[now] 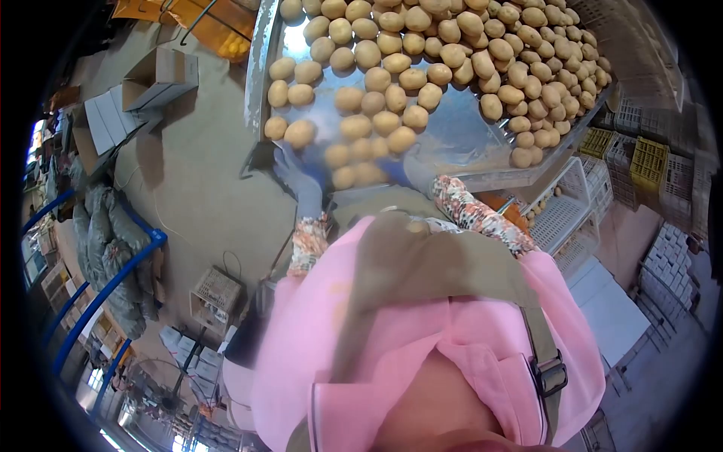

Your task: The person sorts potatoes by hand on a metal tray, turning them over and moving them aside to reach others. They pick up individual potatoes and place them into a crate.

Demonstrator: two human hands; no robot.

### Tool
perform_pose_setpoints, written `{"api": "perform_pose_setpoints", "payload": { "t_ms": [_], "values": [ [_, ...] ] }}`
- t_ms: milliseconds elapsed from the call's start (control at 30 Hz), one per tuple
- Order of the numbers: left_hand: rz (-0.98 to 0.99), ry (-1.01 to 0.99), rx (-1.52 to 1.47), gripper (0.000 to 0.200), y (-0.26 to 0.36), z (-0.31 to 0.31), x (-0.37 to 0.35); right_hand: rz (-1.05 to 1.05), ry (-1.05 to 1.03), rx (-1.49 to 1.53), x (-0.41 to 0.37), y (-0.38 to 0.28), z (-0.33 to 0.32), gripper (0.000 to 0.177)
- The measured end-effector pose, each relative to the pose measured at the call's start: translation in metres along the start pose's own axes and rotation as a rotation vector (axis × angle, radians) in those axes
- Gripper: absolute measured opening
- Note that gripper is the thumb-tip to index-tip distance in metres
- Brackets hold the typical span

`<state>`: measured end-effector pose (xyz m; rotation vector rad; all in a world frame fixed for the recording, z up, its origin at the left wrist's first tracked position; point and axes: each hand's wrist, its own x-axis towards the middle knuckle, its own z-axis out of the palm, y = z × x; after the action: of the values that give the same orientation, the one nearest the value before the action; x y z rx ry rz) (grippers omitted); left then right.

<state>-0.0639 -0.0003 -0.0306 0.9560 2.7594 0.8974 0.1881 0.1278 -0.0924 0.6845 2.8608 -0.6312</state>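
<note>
Many round, tan potatoes (376,79) lie on a shiny metal table (459,124). My left hand (297,175), in a grey glove with a blue palm, is at the table's near left edge, fingers stretched out beside the nearest potatoes. My right hand (416,167), gloved the same way, is on the other side of a small group of potatoes (354,154), its blue palm side turned toward them. Both hands are apart with that blurred group between them. Neither has a potato clearly in its grip; the right fingertips are partly smeared.
A large heap of potatoes (542,75) covers the table's right side. To the right stand a white plastic crate rack (565,218) and stacked yellow crates (649,166). Open cardboard boxes (160,79) and a blue metal rail (113,301) with filled sacks are at left.
</note>
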Motion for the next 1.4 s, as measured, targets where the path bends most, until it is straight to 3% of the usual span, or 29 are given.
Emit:
{"api": "perform_pose_setpoints", "payload": {
  "t_ms": [33,100,167,200,233,300,367,400,467,567,633,667,733,767,833,967,1033,1067,1100,1133,1167,1200,1233,1267,1300,1367,1400],
  "values": [
    [0.029,0.03,-0.07,0.06,0.014,0.005,0.016,0.109,-0.217,0.399,0.011,-0.025,-0.071,0.032],
    [0.154,-0.006,0.091,0.06,0.037,0.015,0.05,0.171,-0.43,0.784,0.028,-0.033,-0.171,0.033],
    [0.188,-0.047,0.012,0.061,0.075,0.019,0.062,0.222,-0.276,1.105,0.039,0.016,-0.172,0.033],
    [0.225,-0.08,-0.061,0.061,0.096,0.013,0.068,0.354,-0.2,0.915,0.044,0.044,-0.181,0.035],
    [0.752,-0.207,0.264,0.066,0.119,-0.023,0.071,0.477,-0.123,0.723,0.051,0.076,-0.19,0.038],
    [0.321,-0.404,-0.045,0.066,0.101,0.044,0.05,0.505,0.588,0.872,0.079,0.151,-0.151,0.051],
    [0.417,-0.698,0.404,0.069,0.142,0.002,0.026,0.524,0.665,-0.016,0.075,0.126,-0.219,0.053],
    [0.461,-0.653,0.382,0.07,0.134,0.006,0.01,0.519,0.661,-0.007,0.074,0.128,-0.211,0.053],
    [0.463,-0.622,0.376,0.07,0.095,0.018,-0.011,0.587,0.41,-0.305,0.068,0.131,-0.182,0.055],
    [0.455,-0.599,0.454,0.073,0.074,0.002,-0.019,0.571,0.3,-0.419,0.053,0.092,-0.162,0.058],
    [0.308,-0.615,0.552,0.076,0.066,-0.012,-0.017,0.538,0.128,-0.48,0.039,0.07,-0.143,0.059],
    [0.317,-0.514,0.444,0.078,0.048,-0.007,-0.021,0.468,0.205,-0.075,0.029,0.064,-0.129,0.061],
    [0.242,-0.503,0.451,0.079,0.05,-0.012,-0.024,0.386,0.309,0.366,-0.001,0.042,-0.098,0.062],
    [0.165,-0.495,0.453,0.081,0.052,-0.015,-0.024,0.391,0.318,0.372,-0.017,0.036,-0.091,0.062],
    [0.116,-0.536,0.445,0.081,0.053,-0.017,-0.023,0.226,-0.004,0.149,-0.052,0.037,-0.084,0.057],
    [0.002,-0.446,0.376,0.075,0.029,-0.008,-0.04,0.253,0.069,0.294,-0.102,0.061,-0.089,0.045],
    [-0.148,-0.423,0.364,0.072,0.012,-0.001,-0.045,0.334,0.328,0.56,-0.115,0.085,-0.086,0.036],
    [-0.165,-0.434,0.421,0.067,0.012,-0.004,-0.047,0.339,0.335,0.565,-0.117,0.093,-0.087,0.036],
    [-0.157,-0.433,0.426,0.067,0.014,-0.006,-0.048,0.413,0.324,0.52,-0.117,0.098,-0.101,0.035],
    [0.006,-0.353,0.451,0.066,0.016,-0.008,-0.048,0.487,0.313,0.474,-0.118,0.1,-0.108,0.035],
    [0.166,-0.27,0.471,0.064,0.019,-0.01,-0.048,0.489,0.319,0.479,-0.12,0.098,-0.107,0.035],
    [0.17,-0.268,0.474,0.064,0.028,-0.01,-0.045,0.441,0.421,0.38,-0.118,0.094,-0.104,0.035],
    [0.128,-0.476,0.239,0.063,0.041,-0.009,-0.04,0.39,0.52,0.28,-0.115,0.09,-0.101,0.034],
    [0.083,-0.675,0.0,0.061,0.054,-0.008,-0.04,0.688,0.359,0.764,-0.106,0.082,-0.079,0.034],
    [0.265,-0.59,-0.018,0.061,0.05,0.006,-0.057,0.667,0.335,0.84,-0.1,0.084,-0.049,0.04],
    [0.172,-0.7,0.394,0.064,0.096,-0.004,-0.063,0.478,0.32,0.533,-0.086,0.038,-0.07,0.043],
    [0.169,-0.696,0.403,0.064,0.099,-0.007,-0.061,0.472,0.321,0.541,-0.077,0.027,-0.08,0.043]
  ]
}}
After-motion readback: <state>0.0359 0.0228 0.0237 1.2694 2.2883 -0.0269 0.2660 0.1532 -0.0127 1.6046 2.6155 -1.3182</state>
